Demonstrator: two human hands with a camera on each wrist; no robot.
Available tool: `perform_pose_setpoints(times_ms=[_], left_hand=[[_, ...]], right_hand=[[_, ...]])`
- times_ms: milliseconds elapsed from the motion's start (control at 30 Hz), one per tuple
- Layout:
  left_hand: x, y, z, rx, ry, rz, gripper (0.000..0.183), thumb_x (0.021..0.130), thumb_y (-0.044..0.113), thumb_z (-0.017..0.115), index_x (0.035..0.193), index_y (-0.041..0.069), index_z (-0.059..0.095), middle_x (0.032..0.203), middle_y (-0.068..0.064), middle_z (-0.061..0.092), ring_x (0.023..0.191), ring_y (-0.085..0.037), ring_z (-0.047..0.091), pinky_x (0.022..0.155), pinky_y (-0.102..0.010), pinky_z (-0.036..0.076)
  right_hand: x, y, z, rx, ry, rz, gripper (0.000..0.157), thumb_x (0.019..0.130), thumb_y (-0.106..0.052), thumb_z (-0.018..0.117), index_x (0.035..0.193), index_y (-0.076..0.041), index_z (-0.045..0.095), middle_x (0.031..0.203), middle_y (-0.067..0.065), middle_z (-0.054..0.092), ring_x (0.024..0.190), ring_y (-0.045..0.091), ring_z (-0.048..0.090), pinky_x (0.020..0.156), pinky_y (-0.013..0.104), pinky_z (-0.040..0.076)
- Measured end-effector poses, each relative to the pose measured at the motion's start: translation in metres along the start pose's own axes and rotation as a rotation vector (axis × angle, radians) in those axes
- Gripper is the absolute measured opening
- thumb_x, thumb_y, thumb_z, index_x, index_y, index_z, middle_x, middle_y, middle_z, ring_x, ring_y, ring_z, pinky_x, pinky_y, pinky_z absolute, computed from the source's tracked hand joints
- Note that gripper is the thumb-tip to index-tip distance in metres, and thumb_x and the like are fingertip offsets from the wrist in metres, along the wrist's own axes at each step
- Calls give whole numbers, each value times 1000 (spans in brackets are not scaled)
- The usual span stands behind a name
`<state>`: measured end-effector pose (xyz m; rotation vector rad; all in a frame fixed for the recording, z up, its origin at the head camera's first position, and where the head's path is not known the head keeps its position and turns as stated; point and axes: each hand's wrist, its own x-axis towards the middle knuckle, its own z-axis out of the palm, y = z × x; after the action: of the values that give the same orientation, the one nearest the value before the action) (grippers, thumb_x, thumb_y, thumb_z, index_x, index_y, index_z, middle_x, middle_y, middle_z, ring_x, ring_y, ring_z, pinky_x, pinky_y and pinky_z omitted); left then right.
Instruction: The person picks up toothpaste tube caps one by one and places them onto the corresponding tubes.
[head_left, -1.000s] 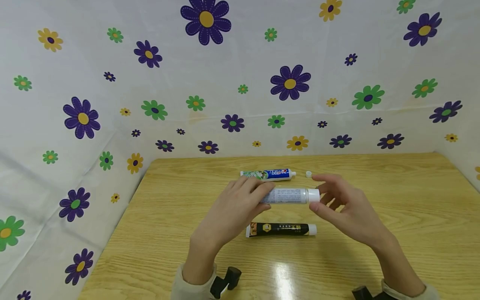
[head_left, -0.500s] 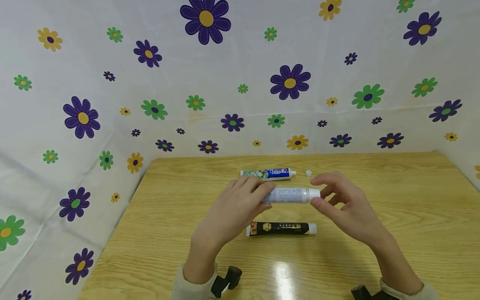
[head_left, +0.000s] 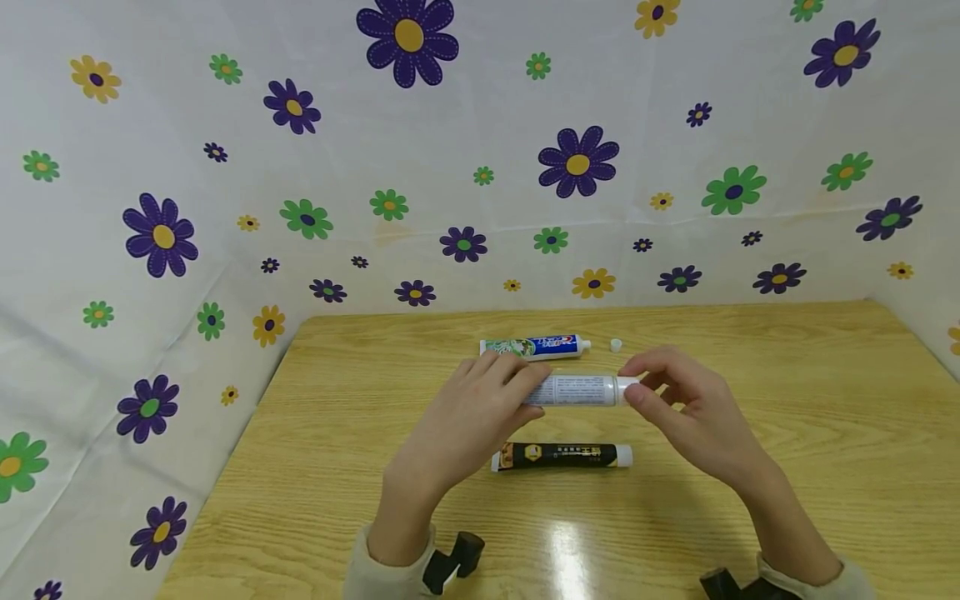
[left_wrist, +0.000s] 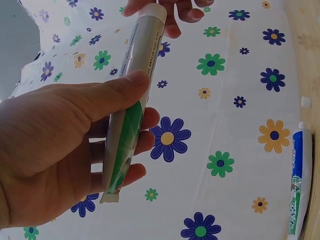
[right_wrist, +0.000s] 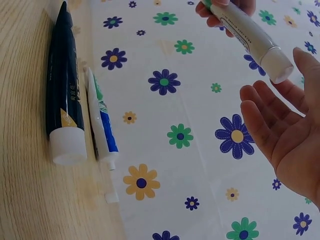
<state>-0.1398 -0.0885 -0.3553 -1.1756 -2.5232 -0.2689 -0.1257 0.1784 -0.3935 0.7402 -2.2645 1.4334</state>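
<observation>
My left hand [head_left: 468, 417] grips a toothpaste tube [head_left: 573, 390] in the air above the table, its white cap pointing right. In the left wrist view, the tube [left_wrist: 131, 100] shows silver-grey with a green band; the thumb lies across it and the fingers curl behind. At the cap end, my right hand [head_left: 693, 417] has its thumb and index finger about the white cap [right_wrist: 277, 65], with the other fingers loosely bent and free. A black toothpaste tube [head_left: 562, 456] with a white cap lies below the held tube on the table.
Behind the hands lies a blue, white and green toothpaste tube [head_left: 551, 347], its nozzle bare. A small white cap [head_left: 616, 344] sits to the right of that nozzle. The wooden table [head_left: 300, 467] meets a flower-print cloth [head_left: 510, 192] at the back and left.
My right thumb and index finger have closed in over the white cap of the held tube. The left hand and the tubes on the table stay where they were.
</observation>
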Motion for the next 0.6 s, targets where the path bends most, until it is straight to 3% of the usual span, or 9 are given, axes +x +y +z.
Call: perform_pose_setpoints(times_ms=[267, 600], left_hand=[[-1, -1, 0, -36, -13, -25, 45, 92, 25, 73, 132, 11, 59, 119, -5, 64, 107, -23, 58, 92, -40, 52], [-1, -3, 0, -31, -4, -25, 45, 91, 24, 74, 131, 12, 60, 118, -5, 64, 106, -23, 60, 94, -40, 52]], right_hand=[[-1, 0, -4, -38, -75, 7, 43, 78, 4, 80, 114, -14, 64, 101, -3, 63, 81, 13, 60, 60, 25, 53], [-1, 2, -6, -36, -124, -6, 45, 78, 4, 80, 116, -14, 64, 104, -3, 62, 81, 14, 61, 59, 26, 54]])
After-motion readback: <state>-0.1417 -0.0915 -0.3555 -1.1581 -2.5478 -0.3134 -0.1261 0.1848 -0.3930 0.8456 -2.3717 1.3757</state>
